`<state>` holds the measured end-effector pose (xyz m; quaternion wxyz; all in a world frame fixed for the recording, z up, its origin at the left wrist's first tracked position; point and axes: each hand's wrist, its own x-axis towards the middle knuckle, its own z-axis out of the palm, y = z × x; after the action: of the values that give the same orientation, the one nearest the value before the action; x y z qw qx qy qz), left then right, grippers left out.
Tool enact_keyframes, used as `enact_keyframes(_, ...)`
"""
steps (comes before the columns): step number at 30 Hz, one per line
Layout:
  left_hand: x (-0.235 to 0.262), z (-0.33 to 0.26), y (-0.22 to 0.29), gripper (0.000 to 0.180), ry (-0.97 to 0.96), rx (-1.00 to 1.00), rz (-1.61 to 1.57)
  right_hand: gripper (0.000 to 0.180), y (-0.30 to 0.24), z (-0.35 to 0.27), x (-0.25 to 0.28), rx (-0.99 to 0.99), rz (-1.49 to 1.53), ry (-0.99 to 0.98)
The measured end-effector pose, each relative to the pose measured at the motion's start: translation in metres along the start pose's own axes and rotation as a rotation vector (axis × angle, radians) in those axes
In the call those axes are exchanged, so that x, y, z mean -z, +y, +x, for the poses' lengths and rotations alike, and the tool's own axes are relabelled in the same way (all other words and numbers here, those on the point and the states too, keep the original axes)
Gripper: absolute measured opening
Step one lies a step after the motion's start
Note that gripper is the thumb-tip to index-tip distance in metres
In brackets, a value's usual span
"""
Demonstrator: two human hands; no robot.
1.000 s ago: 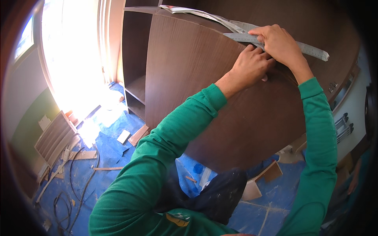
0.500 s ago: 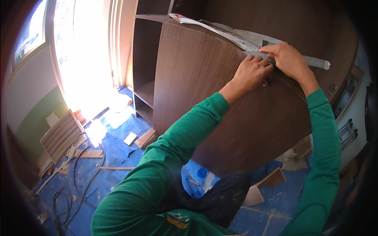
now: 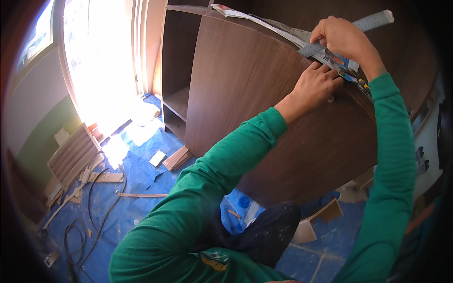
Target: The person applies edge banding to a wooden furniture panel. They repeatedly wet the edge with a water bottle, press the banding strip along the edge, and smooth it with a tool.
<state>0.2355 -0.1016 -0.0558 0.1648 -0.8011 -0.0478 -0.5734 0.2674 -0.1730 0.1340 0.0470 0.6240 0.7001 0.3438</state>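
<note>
My right hand [image 3: 340, 37] grips a steel ruler [image 3: 375, 21], its thumb and fingers pinched round it. The ruler slants up to the right, its near end by the edge of a brown wood-grain panel [image 3: 245, 89]. Folded newspaper [image 3: 283, 33] lies along that top edge, with coloured pictures showing beneath the ruler. My left hand [image 3: 317, 84] sits lower, fingers curled together at the panel's edge against the paper. Whatever its fingers hold, if anything, is hidden. A small yellow and black patch [image 3: 362, 85] shows beside my right wrist; I cannot tell its kind.
Open shelving [image 3: 177, 61] stands left of the panel, near a bright window [image 3: 99, 61]. Blue sheeting [image 3: 146, 212] covers the floor. On it lie a black cable [image 3: 101, 226], wood offcuts [image 3: 178, 158] and a slatted board [image 3: 75, 153]. A bent cardboard piece [image 3: 328, 212] lies below the panel.
My right hand has lifted and swung the ruler's far end upward, uncovering more newspaper. My left hand has shifted slightly right along the edge. The whole view has shifted a little.
</note>
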Motion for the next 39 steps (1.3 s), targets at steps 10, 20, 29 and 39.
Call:
enact_keyframes(10,-0.013,-0.003,0.006,0.027,0.126,0.031,0.020,0.032,0.024,-0.057,-0.004,-0.139,0.140,0.054)
enact_keyframes(20,-0.013,-0.004,0.012,0.014,0.168,0.023,-0.011,0.029,0.020,-0.022,-0.021,-0.083,0.212,0.020)
enact_keyframes(29,-0.012,-0.010,0.004,0.026,0.155,0.004,-0.048,0.033,0.021,-0.054,-0.022,-0.125,0.222,0.045)
enact_keyframes(39,-0.017,-0.007,0.015,0.023,0.262,-0.007,-0.074,0.031,0.022,-0.044,-0.036,-0.057,0.185,0.151)
